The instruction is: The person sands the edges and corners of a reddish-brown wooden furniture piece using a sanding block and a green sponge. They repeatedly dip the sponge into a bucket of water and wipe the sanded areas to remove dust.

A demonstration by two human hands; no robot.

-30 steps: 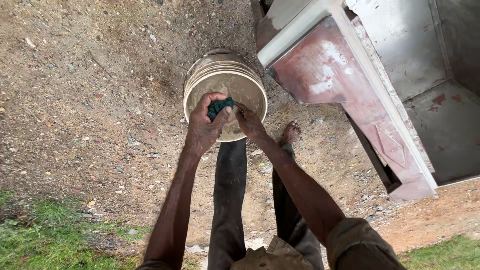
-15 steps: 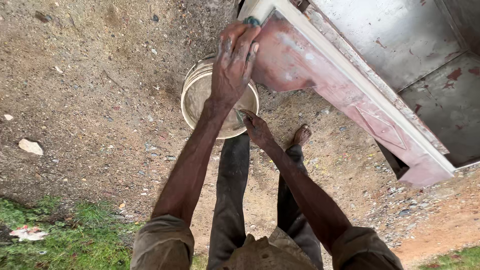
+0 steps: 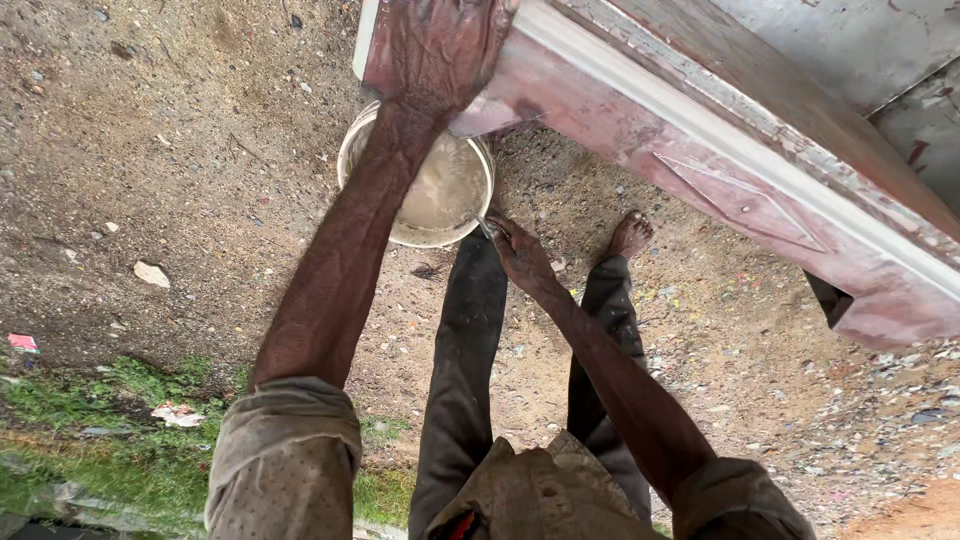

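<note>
Closest to me, down at the bottom of the view, both rolled khaki sleeves (image 3: 285,455) frame my dark trousers (image 3: 465,380), and I'm standing barefoot on gritty brown dirt (image 3: 190,170) with a patch of grass (image 3: 70,440) off to the left.

Right hand (image 3: 520,252) next: arm bent, wrist dropped low, fingers pinched closed on the near rim of the round white plastic bucket (image 3: 372,150) of cloudy, pale liquid. It's a small grip, just thumb and fingertips at the edge, which I judge is enough to keep the bucket steady on the ground.

Further out, left arm reaching long and nearly straight over the bucket. Left hand (image 3: 440,45) is pressed palm down, fingers spread flat against the worn reddish-pink metal panel with the white raised trim (image 3: 700,170). Whether anything sits under that palm, I cannot tell; the hand covers it.

For good work here, I'd keep the palm flat, pressure even, strokes running along the trim rather than across it, and keep the bucket directly beneath to catch drips.
</note>
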